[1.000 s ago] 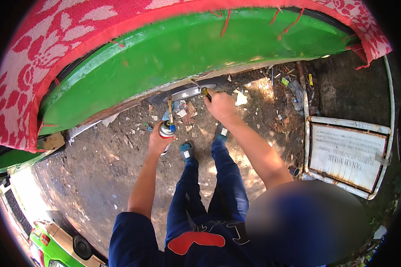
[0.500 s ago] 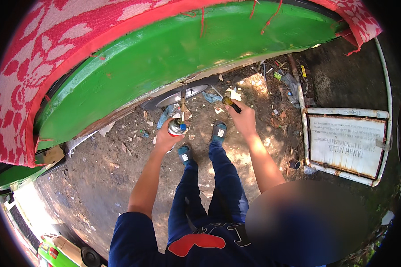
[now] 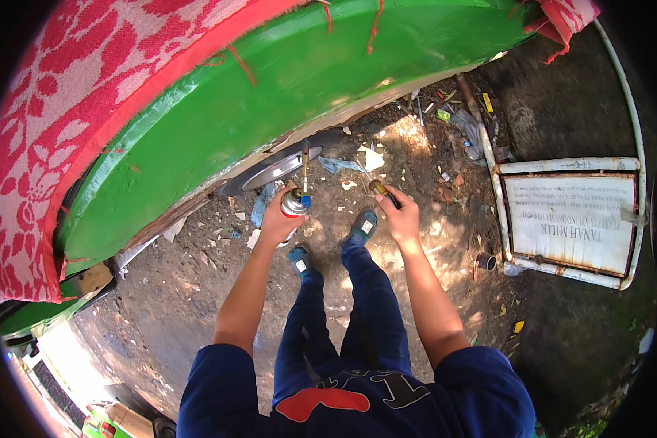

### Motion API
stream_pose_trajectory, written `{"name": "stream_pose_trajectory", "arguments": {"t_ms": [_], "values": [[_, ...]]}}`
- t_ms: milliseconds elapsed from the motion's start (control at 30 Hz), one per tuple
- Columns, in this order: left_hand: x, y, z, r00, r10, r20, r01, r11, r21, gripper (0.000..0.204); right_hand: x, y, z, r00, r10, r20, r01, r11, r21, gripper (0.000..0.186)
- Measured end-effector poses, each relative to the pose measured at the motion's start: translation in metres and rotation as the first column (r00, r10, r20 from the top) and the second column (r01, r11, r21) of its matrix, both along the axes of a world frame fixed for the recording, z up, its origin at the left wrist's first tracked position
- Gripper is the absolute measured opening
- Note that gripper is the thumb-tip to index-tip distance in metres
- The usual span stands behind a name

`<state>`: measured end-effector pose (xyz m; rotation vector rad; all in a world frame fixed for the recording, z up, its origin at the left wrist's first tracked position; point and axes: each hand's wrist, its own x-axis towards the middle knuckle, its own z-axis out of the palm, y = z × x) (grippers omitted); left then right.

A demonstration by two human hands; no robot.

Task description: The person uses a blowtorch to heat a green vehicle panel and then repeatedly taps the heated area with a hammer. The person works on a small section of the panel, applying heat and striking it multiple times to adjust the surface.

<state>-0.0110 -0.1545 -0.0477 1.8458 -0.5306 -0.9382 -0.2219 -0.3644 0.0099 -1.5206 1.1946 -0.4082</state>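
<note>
My left hand (image 3: 276, 223) is wrapped around a gas torch (image 3: 296, 202), a canister with a blue knob and a metal nozzle pointing away from me. No flame can be made out. In my right hand (image 3: 403, 220) is a screwdriver (image 3: 378, 188) with a yellow and black handle, its thin shaft slanting up and left. The two tools are held apart, in front of a green curved body panel (image 3: 270, 95). Neither tool visibly touches the panel.
A red and pink patterned cloth (image 3: 87, 109) with loose threads drapes over the panel. Below its edge, a wheel (image 3: 281, 169) shows. Litter and a blue rag (image 3: 261, 206) lie on the dirt ground. A rusty white-framed sign (image 3: 569, 223) stands at the right.
My right hand with the screwdriver has come down slightly toward me. The left hand still grips the torch, little moved. The view has shifted, with the panel and sign higher in it.
</note>
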Motion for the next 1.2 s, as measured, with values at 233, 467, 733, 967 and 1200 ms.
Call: {"name": "stream_pose_trajectory", "arguments": {"t_ms": [233, 467, 733, 967, 1200], "values": [[-0.005, -0.017, -0.003, 0.998, 0.008, 0.061, -0.008, 1.000, -0.013, 0.080, -0.003, -0.017, 0.018, 0.999, -0.046, 0.003, 0.046, 0.991, 0.128, 0.037], [-0.010, -0.031, -0.021, 0.999, 0.005, 0.038, -0.006, 0.999, 0.033, 0.079, -0.005, -0.037, 0.009, 0.999, -0.040, 0.028, 0.034, 0.982, 0.185, 0.035], [-0.015, -0.077, 0.007, 0.998, -0.022, 0.060, 0.012, 0.987, 0.159, 0.080, -0.012, -0.071, 0.004, 0.997, -0.070, 0.041, 0.056, 0.964, 0.259, 0.035], [-0.020, -0.092, 0.016, 0.995, 0.009, 0.102, -0.027, 0.984, 0.177, 0.080, -0.013, -0.113, 0.004, 1.000, 0.004, 0.014, -0.007, 0.976, 0.217, 0.033], [-0.030, -0.087, 0.003, 0.987, 0.063, 0.147, -0.085, 0.986, 0.144, 0.077, -0.011, -0.129, 0.007, 0.999, 0.040, -0.007, -0.038, 0.974, 0.223, 0.033]]}}
